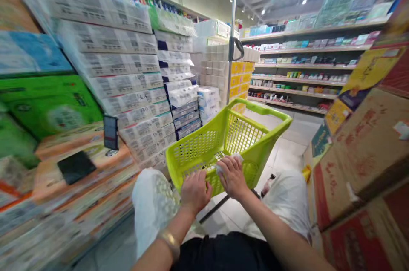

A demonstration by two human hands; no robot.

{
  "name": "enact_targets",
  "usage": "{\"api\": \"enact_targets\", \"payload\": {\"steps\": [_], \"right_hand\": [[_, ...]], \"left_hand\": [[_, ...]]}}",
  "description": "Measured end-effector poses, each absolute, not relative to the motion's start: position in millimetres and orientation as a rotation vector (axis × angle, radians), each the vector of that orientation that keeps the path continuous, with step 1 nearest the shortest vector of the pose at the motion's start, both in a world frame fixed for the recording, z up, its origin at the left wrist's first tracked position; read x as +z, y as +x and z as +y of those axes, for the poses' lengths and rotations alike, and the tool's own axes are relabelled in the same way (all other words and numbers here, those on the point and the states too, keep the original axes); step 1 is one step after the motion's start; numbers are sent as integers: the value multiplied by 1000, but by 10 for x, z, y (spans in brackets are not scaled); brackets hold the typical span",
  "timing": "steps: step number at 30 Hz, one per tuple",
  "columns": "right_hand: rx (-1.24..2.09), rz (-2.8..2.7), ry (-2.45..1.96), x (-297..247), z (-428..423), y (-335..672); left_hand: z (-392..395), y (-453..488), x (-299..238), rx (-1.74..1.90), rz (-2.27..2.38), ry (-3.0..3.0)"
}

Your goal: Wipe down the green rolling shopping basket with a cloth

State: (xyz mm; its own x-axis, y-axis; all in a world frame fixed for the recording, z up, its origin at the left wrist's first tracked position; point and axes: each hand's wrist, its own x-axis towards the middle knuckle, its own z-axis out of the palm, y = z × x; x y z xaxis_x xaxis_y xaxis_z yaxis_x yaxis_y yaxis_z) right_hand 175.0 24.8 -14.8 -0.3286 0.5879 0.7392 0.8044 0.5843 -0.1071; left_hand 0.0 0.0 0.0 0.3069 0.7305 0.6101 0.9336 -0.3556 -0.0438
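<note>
A lime-green plastic shopping basket with grid-like walls stands between my knees, and a dark rod runs beneath it. My left hand is closed over the basket's near rim, with a gold bangle on that wrist. On the same rim, a little to the right, my right hand presses a crumpled white wipe against the plastic. The fingers bend over the edge and hide most of the wipe. Inside the basket, the part that shows holds nothing.
Stacked wrapped packs rise at the left. A phone stands upright on orange packs, near a flat black item. Cardboard boxes crowd the right side. A metal pole stands behind the basket, with stocked shelves beyond.
</note>
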Motion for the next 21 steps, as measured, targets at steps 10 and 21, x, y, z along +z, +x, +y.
{"api": "enact_targets", "payload": {"steps": [10, 21], "right_hand": [[-386, -1830, -1318, 87, 377, 2137], [-333, -2172, -1086, 101, 316, 1816]], "left_hand": [[4, 72, 37, -698, -1554, -2199], [26, -5, 14, -700, -1502, -2230]]}}
